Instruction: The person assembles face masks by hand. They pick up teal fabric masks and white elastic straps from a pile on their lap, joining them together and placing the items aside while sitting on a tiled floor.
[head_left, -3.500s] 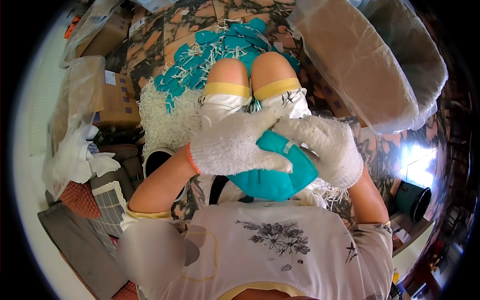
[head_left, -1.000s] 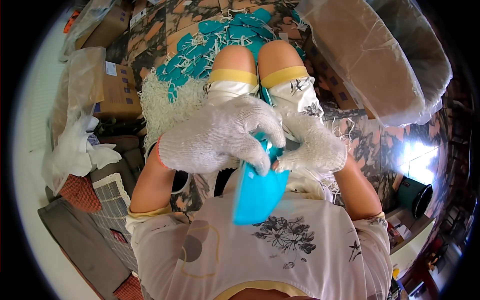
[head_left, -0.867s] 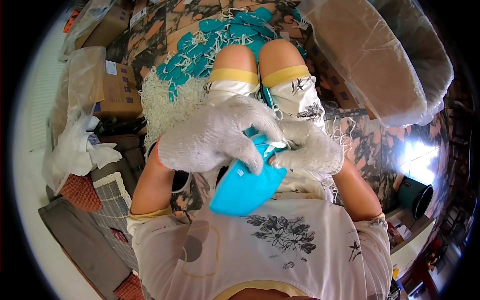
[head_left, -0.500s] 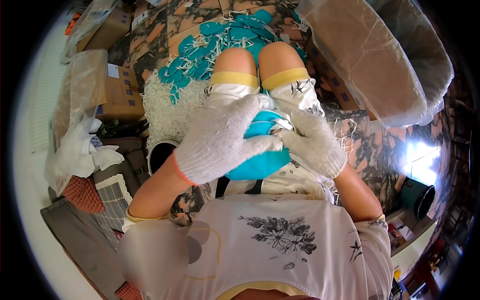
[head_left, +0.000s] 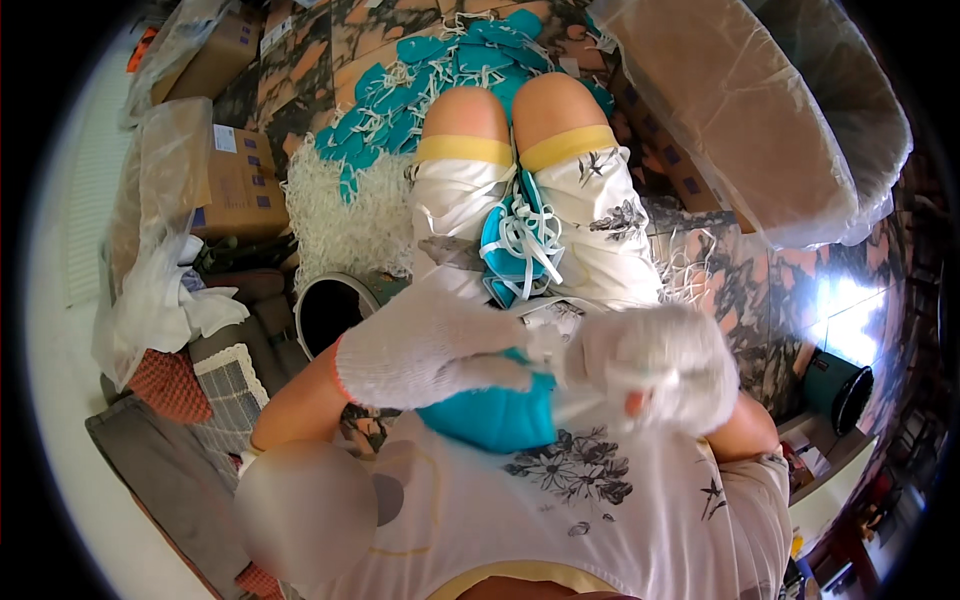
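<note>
A teal mask (head_left: 490, 418) is gripped along its far edge by the gloved left hand (head_left: 430, 345), half closed above the near end of the lap. The right hand (head_left: 655, 370), just to the right, is blurred by motion; whether anything is held in it cannot be told. Strapped masks (head_left: 512, 258) are laid between the thighs. Open room is offered on the right by bare floor (head_left: 745, 300), bounded by a lined box (head_left: 720, 95); the left forearm is crowded by a bucket (head_left: 362, 288).
</note>
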